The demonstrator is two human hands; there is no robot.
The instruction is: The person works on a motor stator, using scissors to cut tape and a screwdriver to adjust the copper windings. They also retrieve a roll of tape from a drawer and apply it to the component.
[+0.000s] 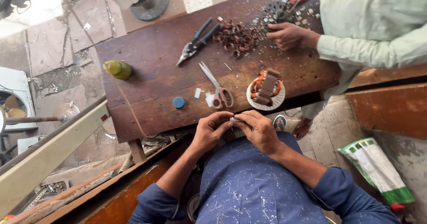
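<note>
Both hands, left and right, pinch 1 small metal piece at the workbench edge, seemingly mid-fitting; the scissors lie nearest, ahead.

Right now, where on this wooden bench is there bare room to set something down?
The widest bare patch on the bench lies between the yellow-green bottle, the tin snips and the scissors. A second bare patch sits between the copper coil pile and the plate. It is crowded at the far right corner, around the co-worker's hand and the round metal part.
</note>
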